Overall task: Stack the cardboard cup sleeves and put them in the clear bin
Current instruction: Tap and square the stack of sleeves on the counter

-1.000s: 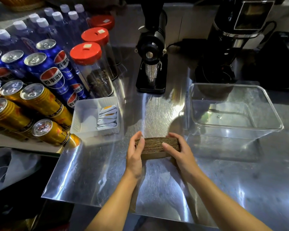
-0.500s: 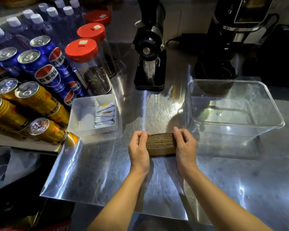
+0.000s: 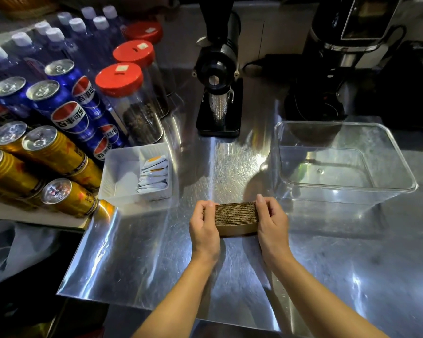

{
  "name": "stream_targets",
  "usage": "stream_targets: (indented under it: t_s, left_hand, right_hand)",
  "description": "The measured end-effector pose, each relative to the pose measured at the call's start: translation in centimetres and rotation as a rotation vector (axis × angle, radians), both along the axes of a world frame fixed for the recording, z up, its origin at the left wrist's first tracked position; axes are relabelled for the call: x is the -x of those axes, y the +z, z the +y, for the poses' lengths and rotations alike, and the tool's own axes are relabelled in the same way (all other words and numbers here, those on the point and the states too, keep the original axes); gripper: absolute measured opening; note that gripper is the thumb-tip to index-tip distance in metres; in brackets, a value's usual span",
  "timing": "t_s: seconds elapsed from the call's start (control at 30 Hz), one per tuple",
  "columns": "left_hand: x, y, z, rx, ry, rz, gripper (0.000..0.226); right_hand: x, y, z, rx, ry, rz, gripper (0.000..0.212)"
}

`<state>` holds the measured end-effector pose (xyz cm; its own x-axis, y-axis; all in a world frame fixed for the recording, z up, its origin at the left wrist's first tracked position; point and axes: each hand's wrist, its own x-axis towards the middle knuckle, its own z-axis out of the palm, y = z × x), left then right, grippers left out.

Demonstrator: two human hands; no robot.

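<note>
- Both hands have closed in on the sleeve stack [image 3: 236, 218], squeezing it shorter and tighter than a second ago — squaring up looks nearly done.
- Left hand [image 3: 204, 226] clamps the 9 o'clock end, fingers curled together over the top; right hand [image 3: 272, 220] mirrors it at 3 o'clock, fingers pressed flat.
- Stack sits on the steel counter [image 3: 137, 259], edges up.
- Clear bin [image 3: 398, 162] waits empty at 2 o'clock, near the stack; lifting across comes next, I'd say.
- Grinder [image 3: 217, 76] stands at 12 o'clock behind.
</note>
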<state>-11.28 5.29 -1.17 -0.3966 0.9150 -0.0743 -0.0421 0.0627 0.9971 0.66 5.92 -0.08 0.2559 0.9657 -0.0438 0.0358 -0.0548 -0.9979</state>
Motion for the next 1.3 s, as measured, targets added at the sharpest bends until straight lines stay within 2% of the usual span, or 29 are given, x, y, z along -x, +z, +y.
stream_targets:
  t_s: [0.13,0.3,0.43,0.63,0.73,0.8,0.97,1.13,1.27,1.3]
  left_hand:
    - [0.7,-0.5,0.0,0.028,-0.073,0.037,0.028]
    - [1.1,-0.6,-0.3,0.023,-0.150,0.045,0.028]
    - [2.2,-0.4,-1.0,-0.005,-0.314,0.119,0.029]
    - [4.2,0.1,-2.1,0.094,-0.510,0.218,0.067]
    - [5.5,0.3,-2.3,0.115,-0.619,0.280,0.075]
    - [6.1,0.4,-2.3,0.105,-0.643,0.307,0.072]
    - [6.6,0.3,-2.2,0.071,-0.580,0.308,0.039]
    - [6.4,-0.3,-2.4,0.066,-0.534,0.285,0.033]
    - [6.4,-0.8,-2.3,0.064,-0.524,0.271,0.035]
    - [6.4,-0.9,-2.2,0.066,-0.519,0.266,0.035]
  right_hand:
    - [-0.4,-0.8,-0.4,0.035,0.082,-0.062,0.035]
    - [-0.6,-1.3,-0.3,0.043,0.080,-0.073,0.037]
    - [-0.5,-1.1,-0.4,0.044,0.090,-0.096,0.034]
    - [-0.6,-0.8,-0.6,0.043,0.107,-0.114,0.033]
    - [-0.8,-0.8,-0.8,0.051,0.122,-0.135,0.032]
    - [-0.8,-0.8,-0.7,0.057,0.123,-0.136,0.033]
    - [-1.0,-0.8,-0.5,0.060,0.153,-0.126,0.032]
    - [-1.6,-0.7,-0.7,0.093,0.228,-0.134,0.031]
    - [-3.9,0.0,-0.8,0.131,0.496,-0.054,0.026]
    - [-4.5,0.1,-0.8,0.152,0.567,-0.022,0.031]
